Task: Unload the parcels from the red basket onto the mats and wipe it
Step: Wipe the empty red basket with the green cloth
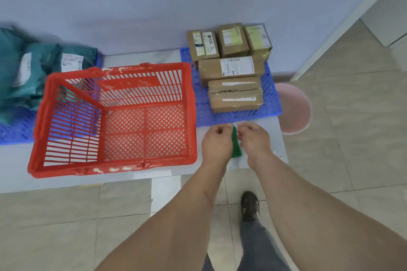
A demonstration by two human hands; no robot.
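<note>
The red slatted plastic basket (114,116) sat on the pale grey table (19,160), its mesh floor bare and its near and far rims smeared with whitish marks. Behind and to its right, a blue perforated plastic mat (271,94) carried five brown cardboard parcels (231,68): three stood in a row at the back against the wall, one longer box with a white label lay in front of them, and a taped box lay nearest the table's front. To the basket's left, a second blue perforated mat (15,127) held teal plastic mailer bags (33,68) with white labels, heaped against the wall and blurred at the frame's edge. Just right of the basket, over the table's front part, the left hand (217,143) and the right hand (255,141) were close together, both with fingers curled, gripping a green cloth (235,145) between them; only a narrow strip of it showed, so whether it was folded or stretched could not be told. A pink round plastic basin (297,108) stood on the tiled floor beside the table's right end, partly hidden by the mat. Below, a dark shoe (250,205) and a grey trouser leg stood on the tiles.
</note>
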